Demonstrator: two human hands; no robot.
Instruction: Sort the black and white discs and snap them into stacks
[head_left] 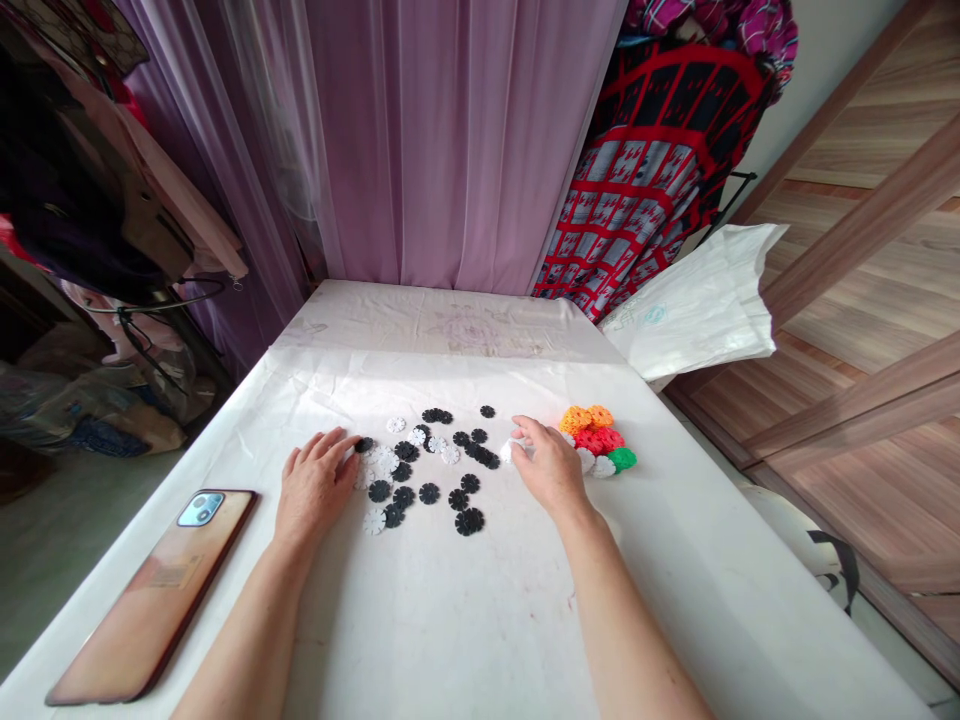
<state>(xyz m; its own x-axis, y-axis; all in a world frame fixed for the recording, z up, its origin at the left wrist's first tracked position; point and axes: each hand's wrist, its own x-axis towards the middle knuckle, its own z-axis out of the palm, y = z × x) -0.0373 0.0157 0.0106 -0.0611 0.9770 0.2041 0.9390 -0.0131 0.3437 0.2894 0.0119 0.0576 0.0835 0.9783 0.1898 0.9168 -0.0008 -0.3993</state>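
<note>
Rests the left hand [316, 480] palm down on a white tablecloth with a pale floral print [435, 620], fingers spread and slightly bent, at the left edge of the scattered pieces. Has a black, round, notched disc [364, 444] just beside the fingertips; cannot tell touching from near. Has white, round, notched discs [382, 460] overlapping to the right of the same hand.

Holds the right hand [553, 462] palm down at the right side of the scatter, thumb and forefinger apart. Has one more white disc [508, 451] just beside the thumb; cannot tell contact.

Shows further black discs [429, 493] between the hands, some single, some overlapping. Groups orange [576, 418], red [600, 440] and green [622, 459] notched discs to the right of the right hand. Includes a brown-backed smartphone [157, 590], camera side up, left of the left forearm, and a creased white bag [697, 300] at the far right edge.
</note>
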